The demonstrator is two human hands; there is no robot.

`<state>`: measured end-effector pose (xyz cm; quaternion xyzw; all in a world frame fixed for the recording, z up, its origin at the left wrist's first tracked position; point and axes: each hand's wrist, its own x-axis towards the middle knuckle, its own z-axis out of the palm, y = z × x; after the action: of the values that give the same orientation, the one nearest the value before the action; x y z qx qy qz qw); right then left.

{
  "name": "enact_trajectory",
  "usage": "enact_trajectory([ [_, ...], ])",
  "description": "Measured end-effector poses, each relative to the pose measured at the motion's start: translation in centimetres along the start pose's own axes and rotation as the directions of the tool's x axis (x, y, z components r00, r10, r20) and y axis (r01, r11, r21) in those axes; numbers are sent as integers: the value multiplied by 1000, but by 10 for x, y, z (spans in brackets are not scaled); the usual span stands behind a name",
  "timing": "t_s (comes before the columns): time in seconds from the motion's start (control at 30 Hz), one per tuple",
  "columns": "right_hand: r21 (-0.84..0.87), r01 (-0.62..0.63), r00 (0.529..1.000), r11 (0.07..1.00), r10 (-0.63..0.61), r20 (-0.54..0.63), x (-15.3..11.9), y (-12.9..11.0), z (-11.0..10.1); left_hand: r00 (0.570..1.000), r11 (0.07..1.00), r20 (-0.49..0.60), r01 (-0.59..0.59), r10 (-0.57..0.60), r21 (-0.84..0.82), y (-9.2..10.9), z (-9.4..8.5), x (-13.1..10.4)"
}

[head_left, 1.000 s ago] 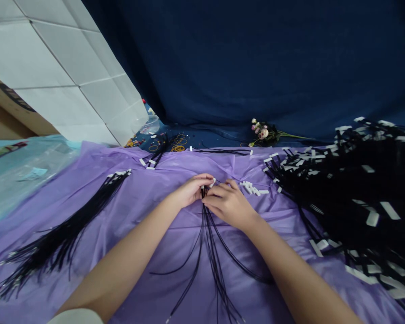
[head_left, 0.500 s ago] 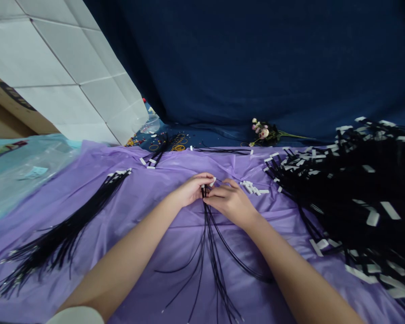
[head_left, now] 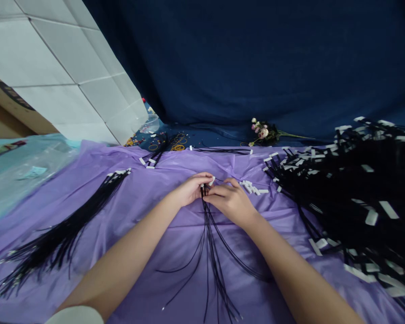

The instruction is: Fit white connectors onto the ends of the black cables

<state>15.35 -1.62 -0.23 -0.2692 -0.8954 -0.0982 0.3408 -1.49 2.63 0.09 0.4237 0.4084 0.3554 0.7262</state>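
In the middle of the head view, my left hand (head_left: 195, 188) is closed in a pinch on a small white connector (head_left: 211, 181) that tops several black wires. My right hand (head_left: 230, 196) meets it from the right, thumb and fingertips pressed together on the black wires (head_left: 212, 240) just below the connector. The wires hang down and fan out over the purple cloth (head_left: 155, 252) between my forearms. Beyond my right hand lies a small group of loose white connectors (head_left: 253, 187). The exact contact of the fingertips is partly hidden.
A neat bundle of black wires (head_left: 84, 211) lies at left. A large heap of black wires with white connectors (head_left: 354, 193) fills the right. Artificial flowers (head_left: 263, 132), yellow rubber bands (head_left: 177, 147) and a dark blue curtain (head_left: 256, 58) are at the back.
Both hands stay at nearly the same spot. A lower wire end has shifted slightly to the right, and my right fingertips have moved a little.
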Motion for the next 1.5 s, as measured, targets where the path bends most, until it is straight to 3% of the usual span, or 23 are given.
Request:
enact_trajectory([
  [1.0,45,-11,997,999,14,-72,-1,8,-4,1000,1000,4,13,-13,-22,0,-1,0],
  [1.5,103,-157,988,982,157,14,1,6,-10,999,998,-11,49,-49,-50,0,-2,0],
])
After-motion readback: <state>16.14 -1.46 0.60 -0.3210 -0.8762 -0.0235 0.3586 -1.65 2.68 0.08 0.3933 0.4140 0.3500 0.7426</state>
